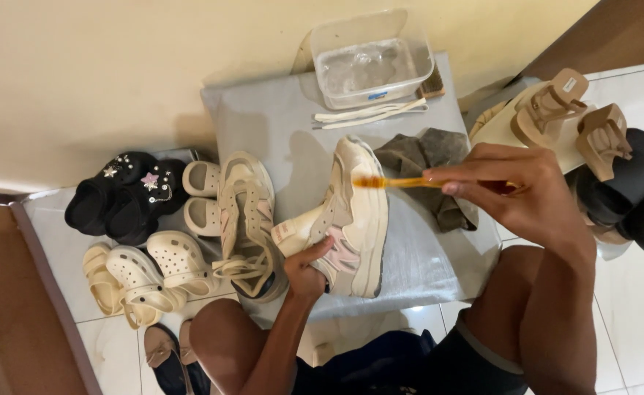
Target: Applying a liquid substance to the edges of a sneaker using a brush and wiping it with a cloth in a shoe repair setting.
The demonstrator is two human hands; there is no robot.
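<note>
White floor tiles (633, 307) and a cream wall (80, 66) frame the spot where we sit, with a grey mat (263, 117) spread on a low surface before our knees. We grip a cream chunky sneaker (355, 212) with our left hand (306, 269), fingers curled tight around its heel end so that the shoe lies on its side on the mat, sole turned toward our right. Our right hand (530, 194) pinches an orange-handled brush (402, 183) between thumb and fingers, held level, its blurred head touching or just over the upper side of the sneaker; we cannot tell which.

Just left of the held shoe lies a second cream sneaker (247, 219), laces loose, resting on the mat's edge. Behind the brush lies a crumpled dark grey cloth (424, 164). At the far end of the mat stands a clear plastic tub (369, 62) with water in it, and white laces (369, 113) lie stretched in front of it.

On the floor at our left we see black clogs with star charms (121, 194), small cream slides (203, 194) and cream clogs (154, 274). At our right sit tan platform sandals (563, 113) beside dark footwear (633, 190).
</note>
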